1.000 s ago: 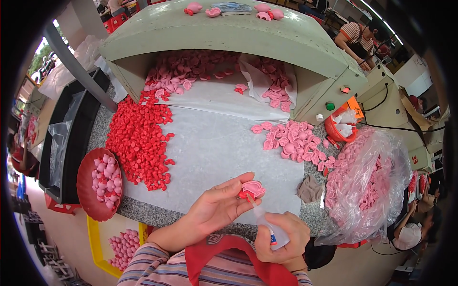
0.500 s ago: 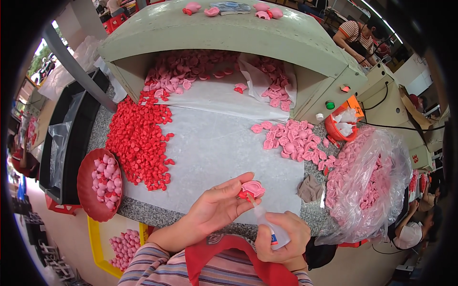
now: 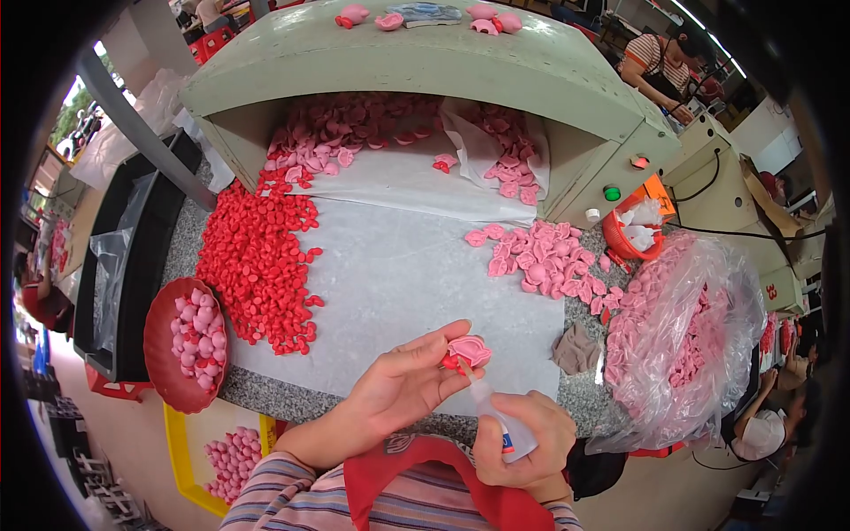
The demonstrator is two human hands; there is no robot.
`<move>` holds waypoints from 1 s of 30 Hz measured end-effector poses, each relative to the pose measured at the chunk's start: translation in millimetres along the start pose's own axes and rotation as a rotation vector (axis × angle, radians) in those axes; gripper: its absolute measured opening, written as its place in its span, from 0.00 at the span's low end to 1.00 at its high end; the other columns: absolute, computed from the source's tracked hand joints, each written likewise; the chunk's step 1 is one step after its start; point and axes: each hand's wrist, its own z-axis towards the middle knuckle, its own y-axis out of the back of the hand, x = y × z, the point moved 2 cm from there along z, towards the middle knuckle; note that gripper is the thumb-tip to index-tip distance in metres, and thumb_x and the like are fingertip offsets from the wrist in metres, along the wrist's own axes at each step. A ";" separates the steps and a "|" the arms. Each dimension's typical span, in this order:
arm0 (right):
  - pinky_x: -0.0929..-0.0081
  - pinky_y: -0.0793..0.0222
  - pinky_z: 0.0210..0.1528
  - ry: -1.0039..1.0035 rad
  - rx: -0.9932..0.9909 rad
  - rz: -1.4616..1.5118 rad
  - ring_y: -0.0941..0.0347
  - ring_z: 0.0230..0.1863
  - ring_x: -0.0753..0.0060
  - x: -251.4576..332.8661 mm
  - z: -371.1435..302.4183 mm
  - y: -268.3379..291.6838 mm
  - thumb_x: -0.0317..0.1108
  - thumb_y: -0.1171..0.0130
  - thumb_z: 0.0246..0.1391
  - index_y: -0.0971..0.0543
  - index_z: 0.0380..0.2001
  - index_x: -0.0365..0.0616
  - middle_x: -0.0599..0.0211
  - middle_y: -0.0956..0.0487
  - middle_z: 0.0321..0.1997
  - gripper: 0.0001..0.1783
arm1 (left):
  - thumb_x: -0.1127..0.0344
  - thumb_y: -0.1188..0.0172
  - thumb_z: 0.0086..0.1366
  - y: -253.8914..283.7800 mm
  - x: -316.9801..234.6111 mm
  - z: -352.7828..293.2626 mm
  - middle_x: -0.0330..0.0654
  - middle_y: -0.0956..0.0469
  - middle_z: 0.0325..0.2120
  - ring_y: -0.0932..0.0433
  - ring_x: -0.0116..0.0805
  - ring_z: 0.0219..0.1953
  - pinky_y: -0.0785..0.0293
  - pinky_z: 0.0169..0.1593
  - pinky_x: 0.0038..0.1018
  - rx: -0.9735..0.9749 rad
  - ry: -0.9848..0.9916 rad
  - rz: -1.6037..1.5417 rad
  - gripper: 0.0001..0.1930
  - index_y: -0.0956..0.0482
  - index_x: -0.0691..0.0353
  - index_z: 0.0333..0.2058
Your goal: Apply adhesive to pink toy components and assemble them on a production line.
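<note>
My left hand (image 3: 403, 376) pinches a small pink plastic shell with a red piece (image 3: 469, 350) at its lower left, holding it over the paper sheet. In my right hand (image 3: 536, 438) is a translucent glue bottle (image 3: 496, 416), tilted so its thin nozzle meets the piece near the red part. A heap of small red plastic pieces (image 3: 257, 265) lies to the left on the white paper (image 3: 381, 265). Loose pink shells (image 3: 553, 261) are spread at the right. Assembled pink and red pieces sit in a red scalloped bowl (image 3: 181, 389) at the left.
A green metal housing (image 3: 407, 66) with more pink shells inside stands ahead. To the right are a clear bag of pink shells (image 3: 682, 327), an orange-red basket (image 3: 620, 243) and a grey cloth (image 3: 577, 350). A black crate (image 3: 111, 345) and yellow tray (image 3: 181, 469) are left. Co-workers sit beyond.
</note>
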 end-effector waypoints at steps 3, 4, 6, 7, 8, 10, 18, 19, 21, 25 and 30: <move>0.78 0.40 0.15 -0.018 0.010 0.003 0.36 0.11 0.69 0.0 -0.6 -0.1 0.23 0.44 0.33 0.30 0.32 0.36 0.62 0.25 0.24 0.16 | 0.62 0.50 0.61 0.2 -0.3 0.1 0.47 0.31 0.45 0.31 0.39 0.48 0.38 0.55 0.32 0.001 0.003 -0.004 0.23 0.40 0.66 0.53; 0.78 0.40 0.15 -0.016 0.015 0.006 0.36 0.11 0.70 0.0 -0.1 -0.5 0.23 0.44 0.33 0.30 0.32 0.36 0.62 0.25 0.24 0.16 | 0.62 0.50 0.61 0.3 -0.4 0.1 0.47 0.31 0.45 0.31 0.39 0.48 0.38 0.55 0.32 0.002 0.005 -0.008 0.23 0.40 0.66 0.53; 0.78 0.40 0.15 -0.014 0.018 0.007 0.36 0.11 0.70 0.0 0.2 -0.2 0.23 0.44 0.33 0.30 0.32 0.36 0.62 0.25 0.24 0.16 | 0.62 0.50 0.61 1.1 -0.5 0.2 0.47 0.31 0.45 0.31 0.39 0.48 0.38 0.55 0.32 0.015 0.015 -0.009 0.23 0.40 0.66 0.53; 0.78 0.40 0.15 -0.007 0.012 0.005 0.36 0.11 0.70 -0.1 0.1 0.1 0.23 0.44 0.33 0.30 0.32 0.36 0.62 0.25 0.24 0.16 | 0.62 0.50 0.61 1.2 -0.4 0.2 0.47 0.31 0.45 0.31 0.39 0.48 0.38 0.55 0.32 0.027 0.024 -0.011 0.23 0.40 0.66 0.53; 0.78 0.40 0.15 0.000 0.006 0.004 0.36 0.11 0.70 -0.4 -0.1 0.1 0.23 0.44 0.33 0.30 0.32 0.36 0.62 0.25 0.24 0.16 | 0.62 0.50 0.61 0.1 -0.2 0.5 0.47 0.31 0.45 0.31 0.39 0.48 0.38 0.55 0.32 0.027 0.025 -0.011 0.23 0.40 0.66 0.53; 0.78 0.40 0.15 -0.013 0.008 0.006 0.36 0.11 0.70 -1.2 -0.2 0.6 0.23 0.44 0.34 0.30 0.32 0.36 0.62 0.25 0.24 0.16 | 0.63 0.46 0.59 -1.6 0.5 1.0 0.47 0.29 0.43 0.28 0.43 0.44 0.32 0.48 0.29 -0.058 0.023 -0.043 0.17 0.32 0.60 0.47; 0.77 0.39 0.15 -0.029 -0.006 -0.008 0.35 0.12 0.69 -2.2 0.5 1.7 0.23 0.44 0.35 0.30 0.32 0.35 0.61 0.26 0.23 0.15 | 0.64 0.47 0.59 1.1 1.2 1.7 0.48 0.31 0.44 0.31 0.43 0.46 0.35 0.52 0.31 -0.033 0.002 -0.043 0.17 0.32 0.61 0.47; 0.77 0.39 0.15 -0.035 -0.008 -0.006 0.35 0.12 0.69 -2.5 0.2 2.3 0.23 0.44 0.35 0.30 0.32 0.35 0.61 0.26 0.23 0.15 | 0.64 0.47 0.59 1.8 1.1 1.9 0.48 0.31 0.45 0.31 0.43 0.47 0.36 0.53 0.32 -0.038 -0.003 -0.047 0.17 0.32 0.61 0.47; 0.77 0.39 0.15 -0.044 -0.014 -0.001 0.35 0.12 0.68 -2.8 -0.1 2.5 0.23 0.44 0.35 0.30 0.32 0.35 0.61 0.26 0.23 0.15 | 0.64 0.47 0.59 3.2 0.4 1.3 0.48 0.31 0.45 0.32 0.41 0.48 0.37 0.55 0.33 -0.022 -0.003 -0.033 0.19 0.35 0.63 0.49; 0.76 0.38 0.15 -0.054 -0.038 -0.017 0.34 0.13 0.68 -2.9 -0.6 5.1 0.22 0.44 0.35 0.30 0.32 0.35 0.61 0.26 0.23 0.15 | 0.65 0.48 0.60 0.4 1.3 1.4 0.48 0.31 0.45 0.33 0.39 0.50 0.40 0.57 0.36 -0.025 -0.017 -0.025 0.21 0.37 0.65 0.50; 0.80 0.38 0.14 -0.033 -0.077 -0.035 0.33 0.12 0.72 -6.0 0.5 6.0 0.22 0.40 0.32 0.28 0.31 0.36 0.66 0.25 0.22 0.16 | 0.66 0.48 0.59 1.0 2.4 1.7 0.47 0.32 0.45 0.34 0.39 0.51 0.43 0.59 0.37 -0.027 -0.027 -0.036 0.20 0.37 0.65 0.50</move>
